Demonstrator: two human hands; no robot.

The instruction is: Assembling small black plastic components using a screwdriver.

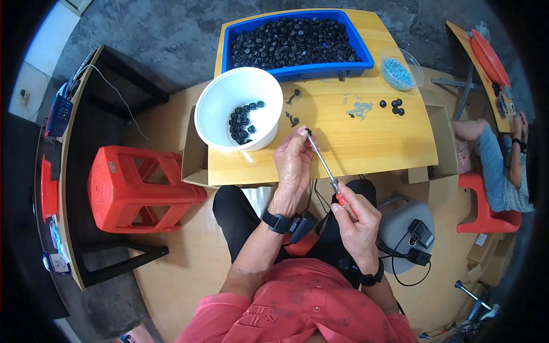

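Observation:
In my right hand [360,227] is a screwdriver [323,160] with a red handle and a long metal shaft, pointing up and to the left. Its tip meets a small black plastic part [309,132] pinched between the fingertips of my left hand [293,166], just over the table's near edge. Fingers hide most of that part. Close by on the left stands a white bucket [209,117] with several black round parts [240,126] at its bottom. A few black pieces [294,120] lie on the table beyond my left hand.
A blue tray [311,73] full of black parts fills the far side of the wooden table [366,148]. To the right are loose screws [360,110], black knobs [396,107] and a clear bowl of screws [398,73]. A red stool [120,188] stands left; another person [494,166] sits right.

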